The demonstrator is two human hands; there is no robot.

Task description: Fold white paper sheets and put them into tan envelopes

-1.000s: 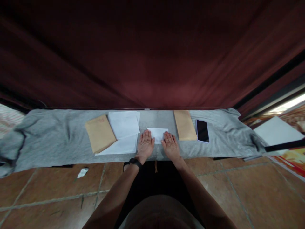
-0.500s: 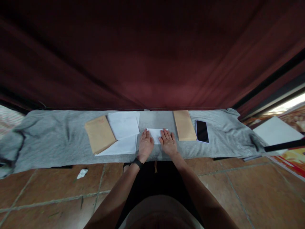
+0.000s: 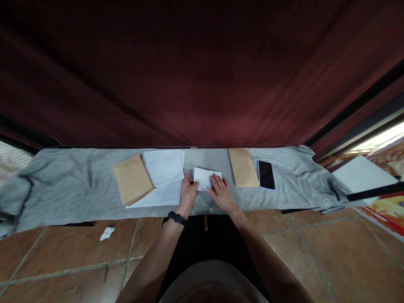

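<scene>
We can read no text, label, brand or number anywhere in this view. On the left-hand brown envelope [image 3: 133, 182] we see a faint reddish mark near the upper edge, perhaps print, but too blurred for us to make out a single letter. At the far right, the red and yellow printed piece [image 3: 387, 212] shows us patches of colour, with no legible words.

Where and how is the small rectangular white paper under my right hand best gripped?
Probably by the left short edge, pinched from the left between top and underside. The white paper looks thin and flat, your bare right hand covers part of its right end, and your bare left hand is at that left edge.
</scene>
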